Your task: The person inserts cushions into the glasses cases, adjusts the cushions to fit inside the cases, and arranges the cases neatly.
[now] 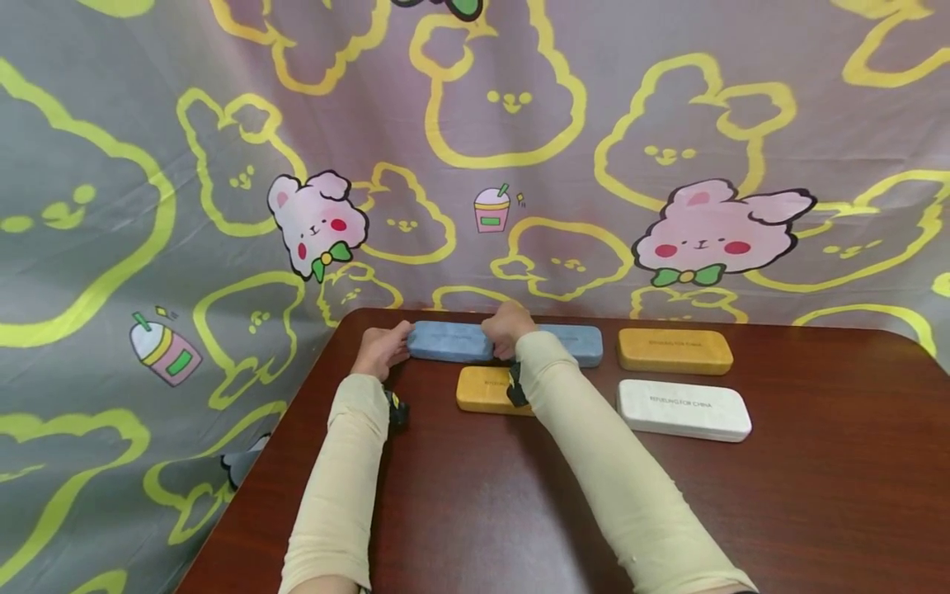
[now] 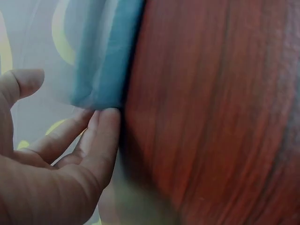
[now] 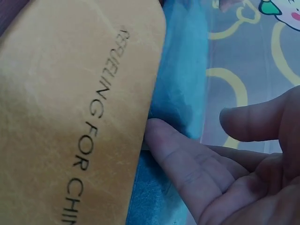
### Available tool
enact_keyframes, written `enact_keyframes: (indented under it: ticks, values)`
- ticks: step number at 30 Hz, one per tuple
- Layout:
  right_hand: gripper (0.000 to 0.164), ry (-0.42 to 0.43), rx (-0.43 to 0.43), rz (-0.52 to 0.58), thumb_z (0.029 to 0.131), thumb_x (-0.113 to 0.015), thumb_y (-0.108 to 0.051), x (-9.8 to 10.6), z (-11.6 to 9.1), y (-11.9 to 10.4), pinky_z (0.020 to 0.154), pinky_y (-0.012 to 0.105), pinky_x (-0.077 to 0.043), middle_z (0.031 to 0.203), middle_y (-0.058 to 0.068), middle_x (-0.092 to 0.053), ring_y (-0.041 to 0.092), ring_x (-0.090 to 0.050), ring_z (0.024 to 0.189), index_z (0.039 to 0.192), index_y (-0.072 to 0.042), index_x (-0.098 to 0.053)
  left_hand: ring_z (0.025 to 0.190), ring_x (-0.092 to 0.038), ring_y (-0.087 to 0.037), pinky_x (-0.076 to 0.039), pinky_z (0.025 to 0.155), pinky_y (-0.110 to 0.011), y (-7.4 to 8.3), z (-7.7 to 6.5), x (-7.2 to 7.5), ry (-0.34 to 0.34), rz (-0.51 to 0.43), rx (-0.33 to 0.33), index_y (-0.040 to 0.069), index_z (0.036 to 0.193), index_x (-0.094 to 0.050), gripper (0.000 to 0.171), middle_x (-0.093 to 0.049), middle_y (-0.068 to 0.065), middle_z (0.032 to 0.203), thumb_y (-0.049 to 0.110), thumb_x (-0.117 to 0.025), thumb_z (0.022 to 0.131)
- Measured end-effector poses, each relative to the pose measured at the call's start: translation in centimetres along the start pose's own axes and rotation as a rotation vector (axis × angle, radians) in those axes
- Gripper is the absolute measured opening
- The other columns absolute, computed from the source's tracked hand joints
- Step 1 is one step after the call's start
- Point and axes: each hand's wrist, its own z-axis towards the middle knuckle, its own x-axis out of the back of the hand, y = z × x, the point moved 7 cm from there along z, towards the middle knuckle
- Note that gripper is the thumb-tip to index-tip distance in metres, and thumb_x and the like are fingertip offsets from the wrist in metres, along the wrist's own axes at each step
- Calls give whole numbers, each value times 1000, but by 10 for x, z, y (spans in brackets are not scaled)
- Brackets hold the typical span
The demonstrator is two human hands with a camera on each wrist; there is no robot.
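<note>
A light-blue glasses case (image 1: 450, 341) lies at the back left of the table, between my two hands. My left hand (image 1: 381, 350) touches its left end; in the left wrist view the fingertips (image 2: 108, 119) press against the blue end and the thumb stands off. At its right end is my right hand (image 1: 510, 327), between this case and a second blue case (image 1: 577, 343). The right wrist view shows the extended fingers (image 3: 180, 161) at the gap between the blue cases, thumb raised. In front lies a yellow case (image 1: 482, 388), partly hidden by the right wrist.
Farther right, another yellow case (image 1: 674, 351) lies behind a white case (image 1: 683, 409). The brown wooden table (image 1: 475, 495) ends at the back against a grey curtain (image 1: 460, 256) with cartoon prints. Both forearms wear cream sleeves.
</note>
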Motion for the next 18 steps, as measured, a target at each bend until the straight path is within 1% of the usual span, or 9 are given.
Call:
enact_keyframes:
  ticks: [4, 8, 10, 12, 15, 16, 18]
  values:
    - [24, -6, 17, -34, 102, -48, -17, 0, -4, -2, 79, 44, -58, 104, 24, -67, 37, -69, 94, 95, 1, -62, 90, -63, -17, -51, 95, -39, 4, -3, -1, 7, 39, -33, -10, 124, -57, 53, -63, -11, 110, 27, -74, 89]
    - [22, 7, 28, -53, 102, -48, -15, 4, -6, -3, 79, 44, -59, 105, 24, -67, 37, -69, 94, 99, 2, -62, 87, -64, -14, -52, 94, -39, 11, -4, -6, -2, 89, -70, -9, 117, -57, 51, -64, -9, 102, 29, -76, 88]
    - [22, 3, 31, -54, 102, -48, -14, 6, -7, -3, 79, 44, -58, 107, 24, -67, 37, -68, 95, 100, 2, -62, 87, -65, -12, -52, 94, -38, 12, -4, -7, -8, 102, -67, -8, 116, -58, 50, -65, -8, 100, 30, -76, 87]
    - [21, -2, 32, -60, 101, -48, -14, 7, -10, -4, 81, 44, -58, 108, 24, -67, 37, -68, 97, 98, 2, -61, 85, -64, -13, -53, 93, -38, 13, -6, -6, -1, 126, -60, -6, 113, -59, 48, -64, -7, 98, 31, -76, 88]
    - [19, -4, 41, -48, 101, -48, -14, 9, -16, -7, 83, 45, -57, 107, 25, -67, 36, -68, 97, 98, 1, -59, 78, -62, -17, -55, 84, -37, 15, -9, -2, 45, 219, -76, -6, 105, -64, 45, -64, -6, 87, 35, -73, 90]
    - [17, -3, 50, -37, 101, -48, -14, 9, -19, -8, 83, 46, -57, 105, 26, -67, 37, -68, 97, 99, 0, -57, 76, -61, -19, -54, 80, -38, 17, -11, 0, 66, 258, -88, -6, 104, -66, 45, -62, -5, 83, 37, -72, 91]
    - [18, -9, 72, -14, 102, -49, -17, 11, -23, -12, 85, 47, -56, 103, 27, -67, 38, -68, 97, 98, 0, -56, 70, -57, -24, -51, 69, -39, 22, -14, 2, 107, 335, -125, -6, 100, -69, 46, -59, -4, 72, 40, -69, 92]
